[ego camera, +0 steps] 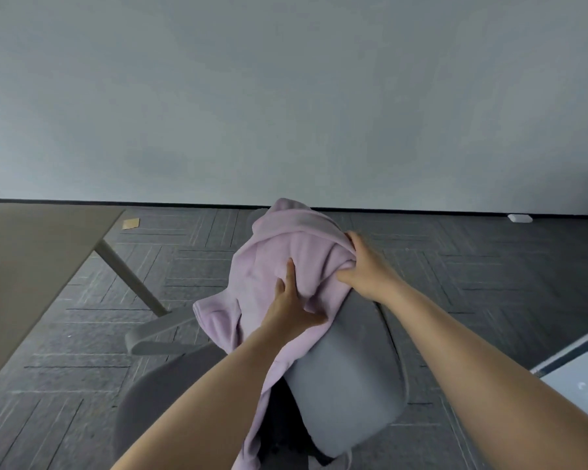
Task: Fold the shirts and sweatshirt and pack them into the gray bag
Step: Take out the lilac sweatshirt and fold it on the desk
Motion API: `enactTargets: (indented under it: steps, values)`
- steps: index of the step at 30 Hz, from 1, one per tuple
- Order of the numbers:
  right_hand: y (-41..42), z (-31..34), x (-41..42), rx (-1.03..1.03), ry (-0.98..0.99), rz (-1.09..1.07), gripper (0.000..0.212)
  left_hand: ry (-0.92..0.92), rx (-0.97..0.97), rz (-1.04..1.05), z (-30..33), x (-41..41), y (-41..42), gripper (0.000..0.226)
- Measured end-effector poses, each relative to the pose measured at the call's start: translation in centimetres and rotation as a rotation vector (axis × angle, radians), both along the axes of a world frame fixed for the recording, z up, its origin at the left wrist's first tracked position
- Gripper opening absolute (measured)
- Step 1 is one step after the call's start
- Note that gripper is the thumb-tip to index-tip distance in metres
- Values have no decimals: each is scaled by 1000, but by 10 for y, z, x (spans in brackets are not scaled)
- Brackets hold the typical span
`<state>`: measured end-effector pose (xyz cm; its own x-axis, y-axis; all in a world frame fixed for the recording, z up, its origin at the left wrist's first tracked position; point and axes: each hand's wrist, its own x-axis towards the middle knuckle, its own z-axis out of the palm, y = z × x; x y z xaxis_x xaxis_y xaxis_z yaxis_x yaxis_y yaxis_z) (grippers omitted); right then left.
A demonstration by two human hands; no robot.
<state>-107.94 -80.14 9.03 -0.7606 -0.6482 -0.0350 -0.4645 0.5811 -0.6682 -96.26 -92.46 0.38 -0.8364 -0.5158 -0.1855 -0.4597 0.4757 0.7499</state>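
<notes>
A pale lilac sweatshirt (279, 252) is draped over the top of a gray padded shape (350, 385), which may be the gray bag or a chair back; I cannot tell which. My left hand (291, 305) lies flat on the sweatshirt's front with its fingers straight. My right hand (365, 268) grips a bunched fold of the sweatshirt at its right edge. Part of the garment hangs down to the lower left, toward the bottom of the view.
A beige table (31, 266) with a slanted leg (129, 276) fills the left side. A gray chair seat (150, 401) sits below the hands. Dark carpet tiles cover the floor, and a white-and-dark edge (577, 361) shows at the right.
</notes>
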Motion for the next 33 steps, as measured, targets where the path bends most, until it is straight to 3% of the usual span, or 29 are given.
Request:
enactTargets:
  steps: [4,7,10,13,16,25,33]
  values:
    - [-1,-4,-6,25,113,32,44,101,-45,194,-5,-15,17,100]
    - [-2,-6,-5,52,261,59,49,143,-156,259,-9,-18,20,38]
    - [-2,2,-6,62,357,72,48,170,-321,261,4,-6,15,16]
    - [-11,23,-5,58,457,112,29,281,-206,311,28,9,3,39]
    - [-26,46,4,3,517,159,16,406,-171,408,62,28,-13,39]
    - [-92,109,100,-251,627,319,27,571,-287,581,140,147,-55,33]
    - [-163,146,249,-493,579,519,34,659,-316,765,171,303,-95,30]
